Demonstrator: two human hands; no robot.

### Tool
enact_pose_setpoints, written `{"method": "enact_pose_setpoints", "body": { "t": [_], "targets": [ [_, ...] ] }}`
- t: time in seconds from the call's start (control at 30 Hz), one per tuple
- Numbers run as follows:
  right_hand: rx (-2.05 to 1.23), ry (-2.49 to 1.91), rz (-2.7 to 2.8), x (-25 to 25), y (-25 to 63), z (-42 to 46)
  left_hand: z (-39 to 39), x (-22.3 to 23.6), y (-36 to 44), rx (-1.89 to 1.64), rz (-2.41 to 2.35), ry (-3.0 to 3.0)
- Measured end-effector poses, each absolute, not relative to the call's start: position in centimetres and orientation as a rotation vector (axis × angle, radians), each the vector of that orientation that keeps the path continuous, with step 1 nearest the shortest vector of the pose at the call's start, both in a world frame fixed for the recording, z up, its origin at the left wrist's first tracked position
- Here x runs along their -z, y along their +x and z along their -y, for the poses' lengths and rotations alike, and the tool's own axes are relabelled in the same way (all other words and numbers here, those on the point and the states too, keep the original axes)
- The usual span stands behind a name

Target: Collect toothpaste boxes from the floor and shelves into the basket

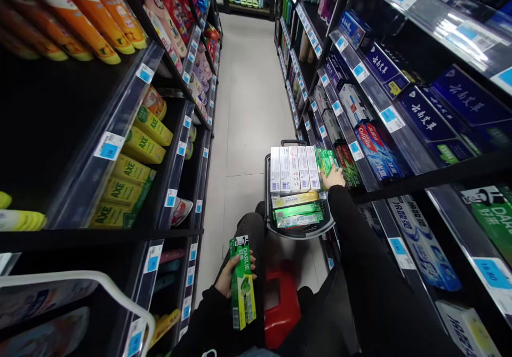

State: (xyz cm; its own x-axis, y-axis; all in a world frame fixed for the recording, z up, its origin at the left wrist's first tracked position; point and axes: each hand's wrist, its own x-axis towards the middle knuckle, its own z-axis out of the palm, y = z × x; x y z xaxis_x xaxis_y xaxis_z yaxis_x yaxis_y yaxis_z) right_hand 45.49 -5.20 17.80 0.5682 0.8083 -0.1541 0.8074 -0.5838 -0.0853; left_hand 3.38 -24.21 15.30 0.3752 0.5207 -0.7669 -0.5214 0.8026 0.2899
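My left hand (231, 274) is closed around a green Darlie toothpaste box (242, 282), held upright over my lap. My right hand (333, 178) reaches forward to the right rim of a grey basket (298, 233) and grips a green toothpaste box (326, 161) at the end of a row. Several white toothpaste boxes (292, 168) stand side by side in the basket, with green and yellow boxes (297, 213) lying flat nearer me.
Dark shelves line both sides of a narrow aisle with a pale floor (244, 106). Yellow AXE packs (136, 170) fill the left shelf; Colgate boxes (376, 146) and blue boxes (424, 120) fill the right. A red stool (282, 303) sits under me. A white bar (100, 287) crosses lower left.
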Motion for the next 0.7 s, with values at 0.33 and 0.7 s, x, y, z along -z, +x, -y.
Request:
{"method": "enact_pose_setpoints", "body": {
  "t": [0.33, 0.7],
  "targets": [
    [-0.192, -2.642, 1.089, -20.5, 45.7, 8.0, 24.0, -14.9, 3.6, -0.675, -0.971, -0.017],
    [-0.736, -1.847, 1.204, -25.4, 31.8, 28.4, 23.2, -22.6, 9.4, -0.767, -1.150, 0.282]
  ]
}}
